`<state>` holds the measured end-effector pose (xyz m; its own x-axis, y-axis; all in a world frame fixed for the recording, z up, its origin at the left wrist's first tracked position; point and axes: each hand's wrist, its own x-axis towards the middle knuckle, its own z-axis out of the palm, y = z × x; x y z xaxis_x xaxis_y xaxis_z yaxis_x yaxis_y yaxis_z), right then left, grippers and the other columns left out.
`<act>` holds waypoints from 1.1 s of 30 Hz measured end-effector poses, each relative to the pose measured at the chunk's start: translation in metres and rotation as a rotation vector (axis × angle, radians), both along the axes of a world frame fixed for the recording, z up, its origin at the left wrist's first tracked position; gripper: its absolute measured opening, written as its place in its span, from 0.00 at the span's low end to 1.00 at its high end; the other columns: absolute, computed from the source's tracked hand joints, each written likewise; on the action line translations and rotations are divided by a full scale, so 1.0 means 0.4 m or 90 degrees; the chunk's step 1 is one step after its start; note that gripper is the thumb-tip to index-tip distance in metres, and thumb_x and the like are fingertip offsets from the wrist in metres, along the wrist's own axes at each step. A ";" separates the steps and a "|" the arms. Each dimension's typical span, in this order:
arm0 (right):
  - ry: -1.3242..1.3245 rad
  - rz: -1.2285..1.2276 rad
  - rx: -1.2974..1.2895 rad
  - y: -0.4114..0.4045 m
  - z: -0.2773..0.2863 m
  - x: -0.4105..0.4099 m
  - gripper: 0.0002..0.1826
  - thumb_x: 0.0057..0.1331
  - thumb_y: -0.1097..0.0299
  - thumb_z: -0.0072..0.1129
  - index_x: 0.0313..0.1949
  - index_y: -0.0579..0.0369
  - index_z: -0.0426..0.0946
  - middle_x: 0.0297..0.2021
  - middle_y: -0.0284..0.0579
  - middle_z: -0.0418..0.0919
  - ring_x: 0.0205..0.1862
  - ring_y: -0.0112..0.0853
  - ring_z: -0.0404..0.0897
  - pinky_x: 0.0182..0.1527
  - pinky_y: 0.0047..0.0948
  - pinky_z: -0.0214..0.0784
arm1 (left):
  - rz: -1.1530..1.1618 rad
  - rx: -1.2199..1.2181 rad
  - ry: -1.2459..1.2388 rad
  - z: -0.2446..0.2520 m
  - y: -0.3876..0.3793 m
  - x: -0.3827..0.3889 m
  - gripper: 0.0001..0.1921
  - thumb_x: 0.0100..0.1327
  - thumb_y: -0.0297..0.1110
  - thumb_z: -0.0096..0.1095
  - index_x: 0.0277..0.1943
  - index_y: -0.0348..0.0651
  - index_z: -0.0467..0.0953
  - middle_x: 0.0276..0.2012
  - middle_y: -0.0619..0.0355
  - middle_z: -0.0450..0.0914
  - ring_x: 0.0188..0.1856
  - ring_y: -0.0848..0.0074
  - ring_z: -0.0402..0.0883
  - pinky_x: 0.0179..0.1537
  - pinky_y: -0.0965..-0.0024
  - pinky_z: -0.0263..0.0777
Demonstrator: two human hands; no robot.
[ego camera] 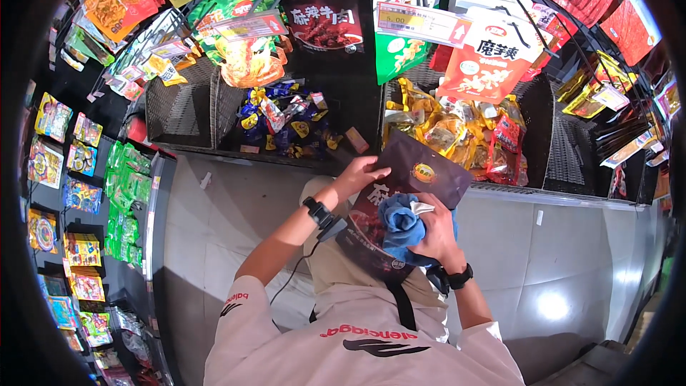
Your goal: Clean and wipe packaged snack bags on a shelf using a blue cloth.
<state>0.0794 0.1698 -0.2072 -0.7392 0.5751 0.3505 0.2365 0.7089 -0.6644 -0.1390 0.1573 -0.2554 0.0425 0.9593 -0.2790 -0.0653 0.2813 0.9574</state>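
Observation:
A large dark maroon snack pouch [364, 220] with a food picture on its front is held tilted before my torso, over my lap. My left hand [356, 177] grips its upper left edge. Bunched in my right hand [437, 233] is a blue cloth [399, 222], which lies against the front of the pouch and covers part of its print. A small white tag or corner sticks out of the cloth by my fingers. Both wrists wear dark bands, and a black cable hangs below the left one.
Just beyond the pouch, a black woven bin [571, 145] holds yellow and red wrapped snacks [450, 123]. Blue-wrapped sweets [295, 118] lie in a neighbouring compartment. Pouches hang above from metal hooks with price tags [423, 24]. More packets [126, 182] line the left rack; grey floor tiles [498, 246] show below.

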 end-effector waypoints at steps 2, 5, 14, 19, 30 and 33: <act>0.008 0.012 -0.010 0.003 0.007 0.001 0.21 0.30 0.64 0.59 0.28 0.58 0.74 0.39 0.47 0.72 0.40 0.42 0.71 0.44 0.36 0.63 | -0.005 0.013 -0.120 0.018 0.023 0.011 0.15 0.58 0.34 0.55 0.46 0.36 0.70 0.38 0.62 0.76 0.39 0.85 0.73 0.41 0.80 0.66; 0.013 0.017 -0.024 0.005 -0.018 0.013 0.23 0.30 0.63 0.58 0.29 0.60 0.73 0.39 0.50 0.71 0.41 0.45 0.70 0.45 0.36 0.63 | 0.019 0.055 -0.164 0.000 0.037 0.014 0.14 0.59 0.32 0.54 0.46 0.36 0.70 0.40 0.61 0.76 0.41 0.83 0.73 0.43 0.80 0.66; 0.350 -0.093 -0.422 0.013 -0.043 0.020 0.26 0.43 0.52 0.60 0.35 0.63 0.70 0.30 0.41 0.75 0.35 0.28 0.73 0.40 0.29 0.65 | 0.395 0.293 0.087 0.159 -0.025 -0.180 0.07 0.58 0.30 0.55 0.36 0.34 0.73 0.29 0.66 0.75 0.30 0.90 0.68 0.32 0.84 0.62; 0.161 -0.196 -0.267 0.046 -0.144 0.018 0.20 0.40 0.58 0.59 0.28 0.62 0.69 0.24 0.51 0.73 0.28 0.42 0.73 0.35 0.35 0.65 | 0.420 0.310 0.162 0.195 -0.066 -0.303 0.08 0.58 0.29 0.55 0.38 0.34 0.73 0.32 0.65 0.76 0.33 0.88 0.70 0.37 0.83 0.64; 0.052 -0.175 -0.133 0.030 -0.053 0.002 0.20 0.38 0.59 0.56 0.27 0.61 0.71 0.27 0.56 0.73 0.33 0.51 0.71 0.38 0.40 0.64 | 0.496 0.357 -0.004 0.297 -0.051 -0.415 0.07 0.60 0.30 0.53 0.40 0.40 0.72 0.35 0.65 0.74 0.38 0.85 0.70 0.43 0.79 0.62; 0.038 -0.173 -0.144 0.027 -0.052 0.006 0.20 0.39 0.58 0.57 0.28 0.61 0.72 0.29 0.55 0.74 0.33 0.51 0.72 0.38 0.40 0.65 | 0.506 0.371 -0.039 0.303 -0.040 -0.422 0.09 0.60 0.30 0.53 0.43 0.40 0.70 0.38 0.65 0.73 0.40 0.85 0.69 0.46 0.79 0.60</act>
